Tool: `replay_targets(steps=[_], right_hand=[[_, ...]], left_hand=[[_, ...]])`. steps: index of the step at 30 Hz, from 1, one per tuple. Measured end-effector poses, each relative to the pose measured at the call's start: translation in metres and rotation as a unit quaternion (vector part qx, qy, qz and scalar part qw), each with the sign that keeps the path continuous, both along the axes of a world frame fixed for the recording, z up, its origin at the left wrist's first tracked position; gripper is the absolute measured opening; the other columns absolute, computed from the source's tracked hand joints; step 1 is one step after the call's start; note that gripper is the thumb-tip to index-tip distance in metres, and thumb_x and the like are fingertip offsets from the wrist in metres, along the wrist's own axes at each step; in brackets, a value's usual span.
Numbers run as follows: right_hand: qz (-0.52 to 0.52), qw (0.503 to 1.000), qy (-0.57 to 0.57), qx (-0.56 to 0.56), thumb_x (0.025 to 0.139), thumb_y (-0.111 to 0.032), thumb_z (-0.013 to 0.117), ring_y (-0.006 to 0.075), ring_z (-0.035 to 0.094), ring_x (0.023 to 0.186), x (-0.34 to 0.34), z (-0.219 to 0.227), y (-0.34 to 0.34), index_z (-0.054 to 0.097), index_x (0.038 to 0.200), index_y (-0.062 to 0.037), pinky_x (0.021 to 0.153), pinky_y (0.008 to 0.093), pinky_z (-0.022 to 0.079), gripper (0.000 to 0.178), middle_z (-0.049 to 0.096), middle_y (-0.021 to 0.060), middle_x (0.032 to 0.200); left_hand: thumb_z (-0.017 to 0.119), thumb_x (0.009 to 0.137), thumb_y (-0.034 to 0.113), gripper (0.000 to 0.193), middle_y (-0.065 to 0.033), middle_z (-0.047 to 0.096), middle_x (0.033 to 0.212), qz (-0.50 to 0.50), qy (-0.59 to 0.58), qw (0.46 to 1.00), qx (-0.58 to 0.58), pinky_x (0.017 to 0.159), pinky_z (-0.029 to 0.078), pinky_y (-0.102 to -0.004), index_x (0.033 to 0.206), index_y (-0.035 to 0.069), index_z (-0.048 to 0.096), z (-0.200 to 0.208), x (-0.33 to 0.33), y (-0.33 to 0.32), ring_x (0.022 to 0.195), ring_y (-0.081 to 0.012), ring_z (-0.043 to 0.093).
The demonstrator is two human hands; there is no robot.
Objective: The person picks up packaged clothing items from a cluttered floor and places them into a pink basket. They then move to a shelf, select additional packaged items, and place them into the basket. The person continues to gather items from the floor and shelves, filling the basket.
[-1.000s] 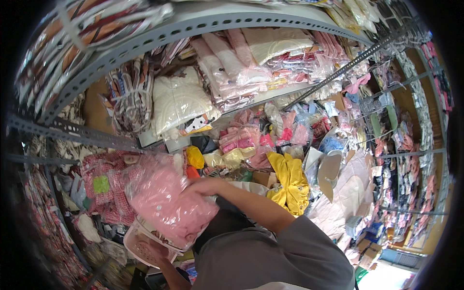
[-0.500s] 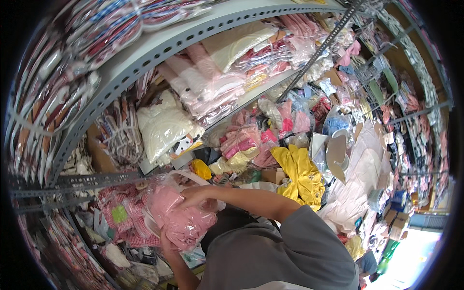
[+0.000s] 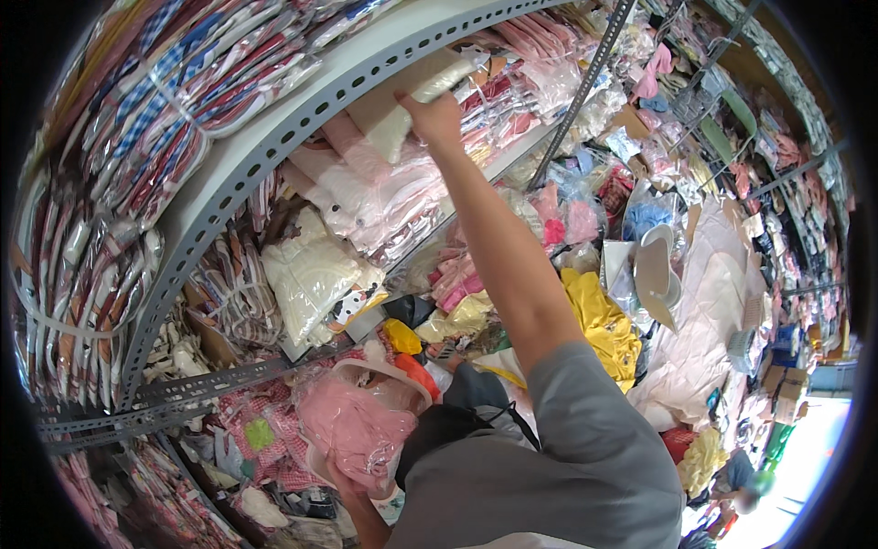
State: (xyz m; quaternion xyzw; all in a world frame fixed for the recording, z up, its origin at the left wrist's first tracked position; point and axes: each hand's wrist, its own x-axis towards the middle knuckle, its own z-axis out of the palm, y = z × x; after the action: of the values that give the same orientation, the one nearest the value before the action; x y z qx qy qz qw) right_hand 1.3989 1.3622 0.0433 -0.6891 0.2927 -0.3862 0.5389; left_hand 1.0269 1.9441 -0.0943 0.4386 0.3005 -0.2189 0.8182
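Observation:
My right hand (image 3: 434, 121) is stretched up to the shelf, its fingers closed on the edge of a cream garment in a clear bag (image 3: 389, 119). That garment lies on a stack of pale pink bagged clothes (image 3: 375, 197). Low in front of me, my left hand (image 3: 345, 474) grips the near side of a pink plastic basket (image 3: 416, 375); its fingers are partly hidden. Pink clothing in clear plastic (image 3: 352, 425) fills the basket. Beside it is pink checked fabric with a green patch (image 3: 259, 434).
A grey perforated shelf beam (image 3: 265, 142) curves above the stack, and a metal post (image 3: 585, 91) stands right of it. A cream bagged item with a cow print (image 3: 315, 274) sits on the shelf's lower left. Yellow fabric (image 3: 599, 325) and heaped bagged clothes lie to the right.
My right hand has left the pink bagged clothing and moved up to the cream garment on the shelf, whose edge has shifted. My left hand stays low at the basket.

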Motion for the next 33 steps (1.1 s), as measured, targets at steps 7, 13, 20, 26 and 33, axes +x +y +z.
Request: replay_targets(steps=[7, 13, 20, 26, 33], right_hand=[[0.068, 0.958, -0.263, -0.093, 0.084, -0.018, 0.071, 0.0452, 0.061, 0.109, 0.027, 0.064, 0.130, 0.061, 0.121, -0.0067, 0.089, 0.0488, 0.052, 0.040, 0.062, 0.0243, 0.116], [0.142, 0.938, -0.308, 0.069, 0.090, -0.004, 0.062, 0.0316, 0.065, 0.106, 0.043, 0.053, 0.111, 0.058, 0.123, -0.0045, 0.088, 0.0415, 0.052, 0.034, 0.066, 0.0132, 0.117], [0.219, 0.781, -0.459, 0.364, 0.097, -0.002, 0.055, 0.0283, 0.063, 0.107, 0.030, 0.062, -0.026, 0.054, 0.125, -0.0060, 0.089, 0.0457, 0.056, 0.029, 0.063, 0.0113, 0.121], [0.168, 0.954, -0.043, 0.244, 0.098, -0.013, 0.058, 0.0328, 0.063, 0.112, 0.032, 0.041, -0.162, 0.055, 0.130, 0.0049, 0.082, 0.0460, 0.065, 0.037, 0.058, 0.0204, 0.130], [-0.166, 0.923, 0.205, -0.280, 0.092, -0.030, 0.069, 0.0286, 0.069, 0.102, -0.041, 0.068, -0.065, 0.069, 0.114, -0.0012, 0.076, 0.0359, 0.058, 0.036, 0.070, 0.0100, 0.111]], left_hand=[[0.057, 0.088, 0.055, 0.087, -0.0170, 0.045, 0.148, 0.013, 0.016, 0.999, 0.033, 0.106, 0.044, -0.0515, 0.153, 0.002, 0.031, 0.017, -0.007, 0.023, 0.131, -0.0386, 0.048], [0.055, 0.092, 0.051, 0.081, -0.0174, 0.045, 0.148, 0.031, -0.018, 0.996, 0.079, 0.107, 0.044, -0.0504, 0.153, 0.002, 0.032, 0.005, -0.016, 0.043, 0.131, -0.0375, 0.049], [0.054, 0.092, 0.051, 0.080, -0.0175, 0.045, 0.148, 0.076, -0.016, 0.997, 0.015, 0.107, 0.043, -0.0534, 0.154, 0.005, 0.031, 0.019, -0.038, 0.033, 0.131, -0.0378, 0.049], [0.052, 0.094, 0.050, 0.079, -0.0183, 0.043, 0.150, 0.073, -0.033, 0.997, 0.005, 0.110, 0.043, -0.0507, 0.153, 0.003, 0.030, -0.007, -0.031, 0.041, 0.133, -0.0373, 0.049], [0.051, 0.095, 0.048, 0.076, -0.0187, 0.044, 0.149, 0.075, -0.037, 0.993, 0.086, 0.110, 0.044, -0.0499, 0.152, 0.002, 0.031, 0.003, -0.021, 0.025, 0.132, -0.0373, 0.050]])
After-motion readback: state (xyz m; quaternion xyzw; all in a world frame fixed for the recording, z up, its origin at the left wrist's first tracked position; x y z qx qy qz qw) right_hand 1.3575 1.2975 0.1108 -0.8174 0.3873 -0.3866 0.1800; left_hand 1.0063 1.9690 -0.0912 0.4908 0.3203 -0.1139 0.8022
